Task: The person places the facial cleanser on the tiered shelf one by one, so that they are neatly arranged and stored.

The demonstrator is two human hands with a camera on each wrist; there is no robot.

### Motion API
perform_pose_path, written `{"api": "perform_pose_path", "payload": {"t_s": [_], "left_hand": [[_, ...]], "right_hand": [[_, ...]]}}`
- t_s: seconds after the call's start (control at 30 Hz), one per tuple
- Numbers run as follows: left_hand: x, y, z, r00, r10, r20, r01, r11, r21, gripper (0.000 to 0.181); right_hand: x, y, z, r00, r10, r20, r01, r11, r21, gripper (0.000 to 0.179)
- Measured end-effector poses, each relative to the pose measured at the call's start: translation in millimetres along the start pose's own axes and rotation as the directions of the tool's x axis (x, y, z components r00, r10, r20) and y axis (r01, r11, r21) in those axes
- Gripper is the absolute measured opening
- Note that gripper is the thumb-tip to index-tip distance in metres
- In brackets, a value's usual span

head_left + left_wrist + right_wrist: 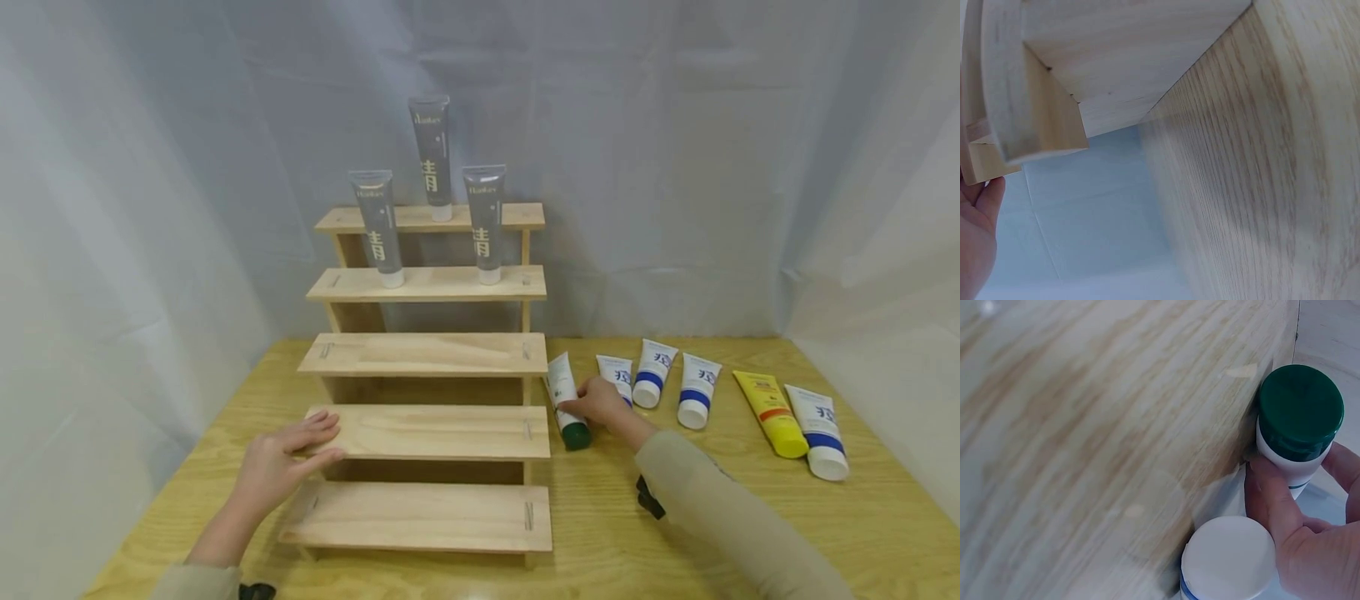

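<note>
My right hand [603,404] grips a white tube with a green cap [566,400] that lies beside the wooden stepped rack [423,354]. In the right wrist view, thumb and fingers sit on either side of the tube just behind its green cap [1300,412]. The left hand [281,462] rests on the left end of the rack's second step from the bottom, its fingers on top and the thumb along the front edge. Three grey tubes stand cap down on the rack: one [432,158] on the top step, two [377,229] [486,225] on the step below.
On the table [615,533] right of the rack lie several white tubes with blue bands [699,387] and a yellow tube [772,412]. One white tube [617,375] is right beside my right hand. Pale sheeting [660,167] hangs behind and at both sides.
</note>
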State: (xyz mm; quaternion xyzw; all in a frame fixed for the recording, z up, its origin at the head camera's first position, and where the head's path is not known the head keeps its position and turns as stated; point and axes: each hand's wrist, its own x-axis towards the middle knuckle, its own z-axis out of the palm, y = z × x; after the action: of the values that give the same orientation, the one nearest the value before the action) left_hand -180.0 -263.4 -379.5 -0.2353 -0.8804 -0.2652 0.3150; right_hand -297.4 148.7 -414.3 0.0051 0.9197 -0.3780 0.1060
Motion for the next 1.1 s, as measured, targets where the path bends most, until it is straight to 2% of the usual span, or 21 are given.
{"api": "perform_pose_path", "payload": {"t_s": [0.23, 0.5, 0.8, 1.0, 1.1], "left_hand": [[-0.1, 1.8, 0.2, 1.000, -0.019, 0.011, 0.019, 1.000, 0.001, 0.036], [0.4, 1.5, -0.3, 1.000, -0.024, 0.018, 0.024, 1.000, -0.007, 0.036], [0.4, -0.1, 0.0, 1.000, -0.011, 0.012, 0.011, 1.000, 0.007, 0.036], [-0.1, -1.5, 0.4, 1.000, -0.006, 0.012, 0.006, 1.000, 0.008, 0.035], [-0.8, -2.1, 0.6, 1.000, -0.002, 0.010, 0.002, 1.000, 0.011, 0.035]], "right_hand": [[-1.9, 0.6, -1.5, 1.000, 0.029, -0.007, -0.028, 0.999, 0.037, 0.027], [-9.1, -0.9, -13.3, 0.998, -0.005, -0.059, 0.006, 1.000, 0.028, 0.031], [-23.8, -8.5, -31.7, 0.999, -0.007, -0.052, 0.018, 0.978, 0.209, 0.049], [-38.0, -11.1, -40.2, 0.996, -0.023, -0.086, 0.052, 0.937, 0.344, 0.051], [-44.4, -10.5, -43.7, 0.993, -0.032, -0.113, 0.072, 0.925, 0.373, 0.053]]}}
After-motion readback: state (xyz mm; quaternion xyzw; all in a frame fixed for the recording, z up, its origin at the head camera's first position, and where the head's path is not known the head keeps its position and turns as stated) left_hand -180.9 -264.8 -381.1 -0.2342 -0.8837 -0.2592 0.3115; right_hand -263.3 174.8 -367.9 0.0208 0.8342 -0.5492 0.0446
